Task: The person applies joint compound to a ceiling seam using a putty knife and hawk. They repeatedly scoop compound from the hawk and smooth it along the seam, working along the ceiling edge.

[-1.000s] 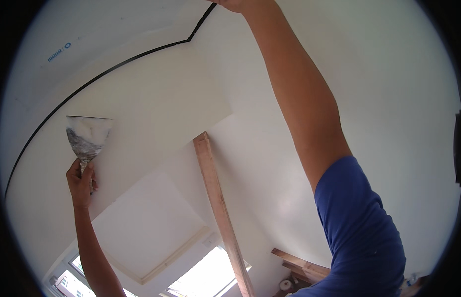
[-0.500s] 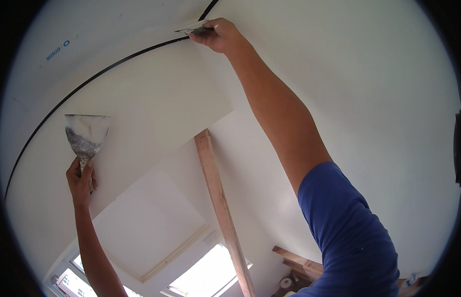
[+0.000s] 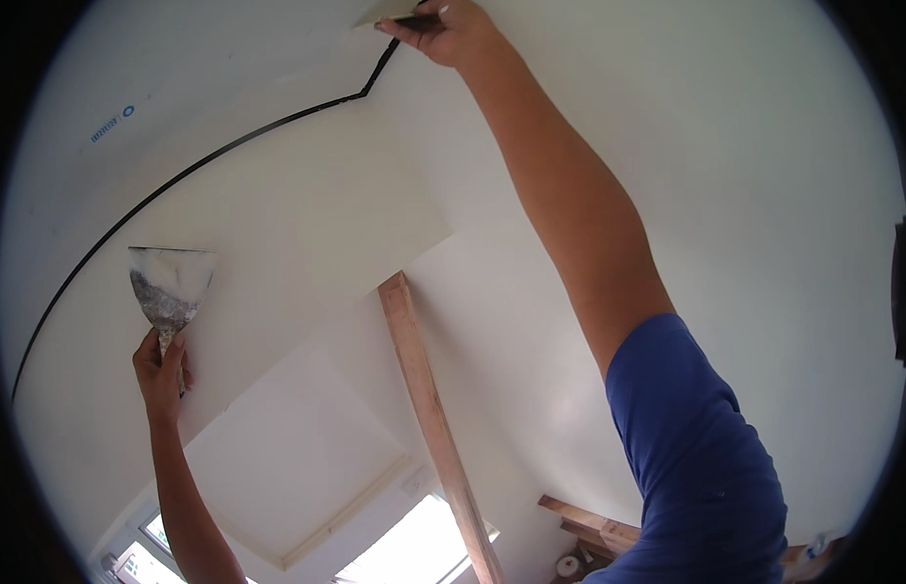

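My left hand [image 3: 159, 382] is closed round the handle of a broad putty knife [image 3: 170, 304], held upright with its wide edge at the top. White filler covers the upper part of the blade, and dark smears show lower down. Raised high at the top of the view, my right hand [image 3: 455, 37] grips a second, flatter scraper [image 3: 410, 20], seen nearly edge-on; its pale blade touches or lies close to the white surface. That hand is beside a black strip [image 3: 219, 150], which follows the joint between white surfaces and bends at a corner.
A wooden beam [image 3: 424, 389] slants down through the middle. Bright windows [image 3: 404, 545] lie low behind it. More timber [image 3: 589, 521] and a pale roll [image 3: 568, 565] appear at the lower right. Blue printing [image 3: 112, 125] marks the upper left panel.
My right hand has moved up and to the right with its scraper, past the strip's corner, uncovering that corner. The left putty knife appears slightly lower, as does the beam.
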`<state>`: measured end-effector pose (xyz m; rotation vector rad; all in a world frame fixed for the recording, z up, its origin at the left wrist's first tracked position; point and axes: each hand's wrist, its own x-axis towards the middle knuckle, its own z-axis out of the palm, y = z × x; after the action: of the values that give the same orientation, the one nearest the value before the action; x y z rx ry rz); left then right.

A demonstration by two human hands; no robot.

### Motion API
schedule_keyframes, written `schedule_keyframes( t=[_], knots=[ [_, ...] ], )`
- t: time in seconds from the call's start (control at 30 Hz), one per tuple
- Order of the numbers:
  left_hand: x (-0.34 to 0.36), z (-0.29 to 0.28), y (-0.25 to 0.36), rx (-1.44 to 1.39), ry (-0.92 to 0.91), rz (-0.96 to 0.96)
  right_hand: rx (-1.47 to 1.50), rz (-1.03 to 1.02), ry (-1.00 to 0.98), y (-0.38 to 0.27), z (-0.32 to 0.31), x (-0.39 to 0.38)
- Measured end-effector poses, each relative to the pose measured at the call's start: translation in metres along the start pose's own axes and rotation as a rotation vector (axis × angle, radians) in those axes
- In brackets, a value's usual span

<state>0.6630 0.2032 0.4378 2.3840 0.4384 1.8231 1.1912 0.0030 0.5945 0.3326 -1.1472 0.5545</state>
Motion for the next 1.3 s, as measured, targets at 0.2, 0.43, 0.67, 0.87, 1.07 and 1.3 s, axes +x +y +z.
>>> schedule_keyframes(
  t=[0.2, 0.43, 0.67, 0.87, 1.07, 1.3],
  knots=[
    [0.0, 0.004, -0.002, -0.037, 0.017, -0.012, -0.148, 0.001, 0.121, -0.081, 0.057, -0.042],
    [0.0, 0.004, -0.004, -0.027, -0.01, 0.017, -0.179, -0.227, 0.03, -0.088, 0.036, -0.082],
    [0.0, 0.005, -0.006, -0.014, -0.007, 0.045, -0.1, 0.096, 0.097, 0.023, -0.052, -0.049],
    [0.001, 0.008, -0.007, -0.05, 0.0, 0.014, -0.029, 0.142, 0.236, 0.074, -0.064, -0.016],
    [0.0, 0.008, -0.007, -0.07, -0.014, 0.021, 0.005, 0.179, 0.207, 0.084, -0.061, -0.006],
    [0.004, 0.01, -0.008, -0.006, 0.003, 0.006, 0.068, 0.163, 0.079, 0.077, -0.054, 0.003]
  ],
)
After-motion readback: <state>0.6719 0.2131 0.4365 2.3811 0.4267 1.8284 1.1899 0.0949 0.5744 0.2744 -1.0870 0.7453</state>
